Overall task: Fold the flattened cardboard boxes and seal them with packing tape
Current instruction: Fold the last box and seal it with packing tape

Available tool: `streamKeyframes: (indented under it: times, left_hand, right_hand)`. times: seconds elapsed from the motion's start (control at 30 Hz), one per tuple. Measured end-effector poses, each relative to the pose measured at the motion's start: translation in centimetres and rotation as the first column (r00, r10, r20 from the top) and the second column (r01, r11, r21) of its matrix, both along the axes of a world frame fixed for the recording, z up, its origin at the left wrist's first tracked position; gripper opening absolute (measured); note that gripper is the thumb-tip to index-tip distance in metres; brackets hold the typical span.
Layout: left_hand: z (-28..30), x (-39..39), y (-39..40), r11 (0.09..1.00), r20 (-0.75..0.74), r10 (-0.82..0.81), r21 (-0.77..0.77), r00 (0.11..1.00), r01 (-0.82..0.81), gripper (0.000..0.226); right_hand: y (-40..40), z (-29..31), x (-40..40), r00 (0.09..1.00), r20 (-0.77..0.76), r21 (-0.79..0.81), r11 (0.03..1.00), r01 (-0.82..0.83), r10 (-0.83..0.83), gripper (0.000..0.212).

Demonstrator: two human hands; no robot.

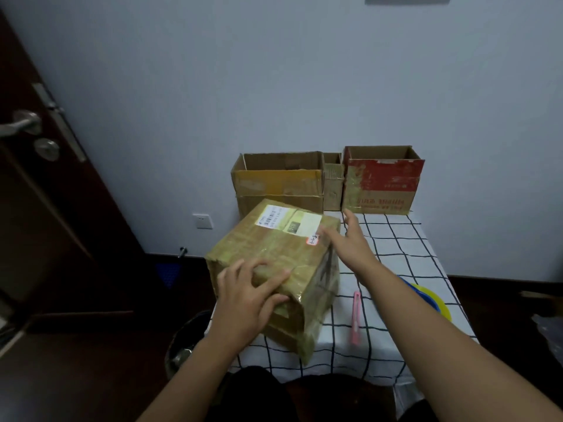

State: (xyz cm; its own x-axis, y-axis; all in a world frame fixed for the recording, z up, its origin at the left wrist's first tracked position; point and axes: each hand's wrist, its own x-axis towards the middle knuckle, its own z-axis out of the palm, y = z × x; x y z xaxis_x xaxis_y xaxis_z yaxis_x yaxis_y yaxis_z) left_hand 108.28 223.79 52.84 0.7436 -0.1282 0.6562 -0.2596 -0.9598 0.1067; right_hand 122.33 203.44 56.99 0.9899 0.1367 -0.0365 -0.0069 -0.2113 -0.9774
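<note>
A closed, tape-covered cardboard box (274,254) with a white shipping label stands tilted on the checked tablecloth (396,248). My left hand (253,296) lies spread over its near top edge, fingers bent over the corner. My right hand (350,239) reaches past the box's far right corner with straight fingers, the fingertips at or just off that corner. A pink box cutter (355,318) lies on the cloth to the right of the box.
Three open cardboard boxes line the wall at the table's far end: a wide brown one (278,181), a narrow one (332,184), a red-printed one (382,181). Yellow and blue plates (432,300) sit at the right edge. A bin (185,342) stands left of the table; a door is further left.
</note>
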Motion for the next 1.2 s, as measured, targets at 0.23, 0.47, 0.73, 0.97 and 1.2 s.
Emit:
streamKeyframes:
  times: [0.23, 0.47, 0.73, 0.97, 1.2]
  left_hand:
    - [-0.2, -4.4, -5.7, 0.447, -0.270, -0.080, -0.870, 0.959, -0.208, 0.073]
    - [5.4, -1.4, 0.1, 0.243, -0.209, -0.123, -0.954, 0.970, -0.175, 0.062]
    - [4.2, 3.2, 5.1, 0.390, -0.410, -0.240, -0.871, 0.880, -0.299, 0.052]
    - [2.1, -0.4, 0.5, 0.409, -0.296, 0.355, -0.804, 0.887, -0.432, 0.063]
    - [0.7, -1.5, -9.9, 0.026, -0.442, -0.115, -0.897, 0.890, -0.442, 0.076]
  right_hand:
    - [1.0, -1.2, 0.6, 0.992, -0.124, 0.032, 0.999, 0.001, 0.003, 0.058]
    - [0.3, 1.3, -4.6, 0.978, 0.206, -0.296, 0.949, 0.105, -0.044, 0.033]
    - [1.0, -2.0, -9.4, 0.976, 0.215, -0.510, 0.849, 0.139, -0.031, 0.050]
    - [0.8, 0.2, -5.1, 0.988, 0.109, -0.315, 0.939, 0.138, -0.109, 0.073]
    - [2.8, 2.3, 5.4, 0.984, -0.168, -0.033, 0.997, -0.071, 0.064, 0.064]
